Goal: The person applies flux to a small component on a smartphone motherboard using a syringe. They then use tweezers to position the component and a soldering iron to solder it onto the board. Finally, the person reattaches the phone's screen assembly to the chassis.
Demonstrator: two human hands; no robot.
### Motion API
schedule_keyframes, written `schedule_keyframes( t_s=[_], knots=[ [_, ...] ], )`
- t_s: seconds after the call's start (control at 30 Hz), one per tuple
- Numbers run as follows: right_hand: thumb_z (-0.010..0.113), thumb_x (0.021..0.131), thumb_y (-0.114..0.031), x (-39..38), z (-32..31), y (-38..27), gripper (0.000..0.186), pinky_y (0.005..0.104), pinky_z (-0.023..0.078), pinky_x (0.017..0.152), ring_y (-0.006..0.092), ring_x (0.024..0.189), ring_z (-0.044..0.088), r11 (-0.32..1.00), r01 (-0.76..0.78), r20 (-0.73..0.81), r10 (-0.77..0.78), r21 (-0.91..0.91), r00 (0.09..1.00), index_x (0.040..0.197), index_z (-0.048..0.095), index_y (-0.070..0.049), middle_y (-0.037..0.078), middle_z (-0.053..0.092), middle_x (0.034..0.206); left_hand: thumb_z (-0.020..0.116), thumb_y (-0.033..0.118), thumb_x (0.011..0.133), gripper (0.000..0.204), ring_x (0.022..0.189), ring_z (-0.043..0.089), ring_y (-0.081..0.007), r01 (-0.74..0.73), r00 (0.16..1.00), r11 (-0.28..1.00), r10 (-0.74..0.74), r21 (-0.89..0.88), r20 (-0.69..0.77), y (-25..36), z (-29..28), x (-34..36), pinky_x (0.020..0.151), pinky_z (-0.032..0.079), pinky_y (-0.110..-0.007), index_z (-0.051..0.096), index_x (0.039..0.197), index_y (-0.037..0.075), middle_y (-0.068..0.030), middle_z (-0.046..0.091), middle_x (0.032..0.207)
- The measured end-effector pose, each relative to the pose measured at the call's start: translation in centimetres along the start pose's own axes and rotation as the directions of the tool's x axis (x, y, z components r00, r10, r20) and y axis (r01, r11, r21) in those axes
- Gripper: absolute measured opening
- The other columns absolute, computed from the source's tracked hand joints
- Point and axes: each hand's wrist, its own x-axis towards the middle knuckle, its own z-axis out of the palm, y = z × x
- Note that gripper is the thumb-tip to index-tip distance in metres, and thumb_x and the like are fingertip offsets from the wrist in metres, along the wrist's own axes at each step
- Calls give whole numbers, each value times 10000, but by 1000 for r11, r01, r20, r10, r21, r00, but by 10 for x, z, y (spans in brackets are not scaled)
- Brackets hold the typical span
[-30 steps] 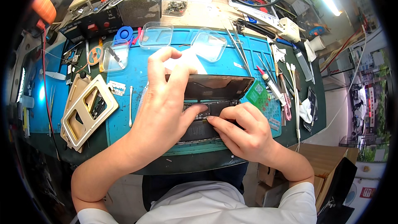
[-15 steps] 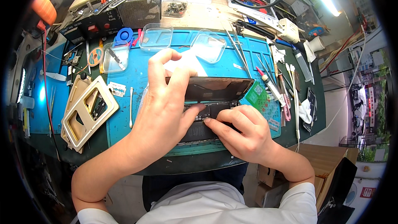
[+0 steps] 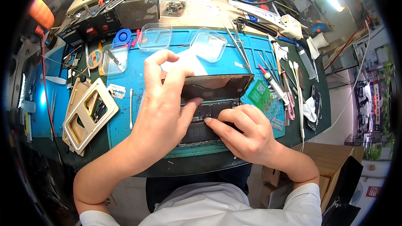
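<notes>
An opened smartphone (image 3: 201, 132) lies on the blue mat, its dark battery and inner parts exposed. Its screen panel (image 3: 217, 87) is raised along the far side, inner face toward me. My left hand (image 3: 161, 100) grips the panel's left part, fingers behind it and thumb in front by its lower edge. Over the phone's right half, my right hand (image 3: 245, 132) is closed, fingers folded. One of its fingertips presses on the inner parts near the middle; anything pinched there is too small or hidden to make out.
Clear plastic boxes (image 3: 155, 37) stand beyond the phone. To the left are a gold metal fixture (image 3: 108, 113), a razor blade (image 3: 117, 91) and a cotton swab (image 3: 131, 109). Tweezers (image 3: 240, 50), a syringe (image 3: 274, 84) and a green stencil (image 3: 260, 93) lie to the right.
My left thumb has lifted from the phone's inner parts up to the screen panel. The panel has shifted slightly left in view. My right hand stays at nearly the same spot.
</notes>
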Motion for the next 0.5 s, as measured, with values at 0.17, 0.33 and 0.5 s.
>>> schedule_keyframes(
  t_s=[0.17, 0.33, 0.5],
  knots=[
    [817, 687, -13, 1, 1, 1, 408, 342, 493, 660, 219, 767, 602, 1000, -7, -1, 7, 1, 1000, 1091, 766, -36, 48, 636, 973, 905, -9, 718, 683, 1206, 534, -349, -11, 1000, 1000, 10, 23, 12, 1, -2, 0, 944, 536, -397, 504, 1269, 36, -212, 370, 1394],
    [794, 698, -29, 1, 2, 1, 393, 333, 485, 648, 213, 770, 598, 1000, -13, -3, 13, 6, 1000, 1090, 761, -36, 49, 639, 985, 956, 29, 653, 793, 1276, 471, -389, 38, 998, 999, -38, 14, 41, 3, -2, -1, 1003, 509, -430, 484, 1290, 36, -221, 355, 1405],
    [751, 709, -66, 2, 2, 3, 373, 330, 481, 637, 206, 776, 593, 1000, -7, 4, 7, 25, 1000, 1080, 753, -27, 52, 643, 1000, 959, 26, 643, 806, 1289, 453, -403, 35, 999, 999, -36, 39, 41, 4, -3, -1, 1017, 499, -439, 480, 1291, 39, -224, 354, 1398]
  ],
)
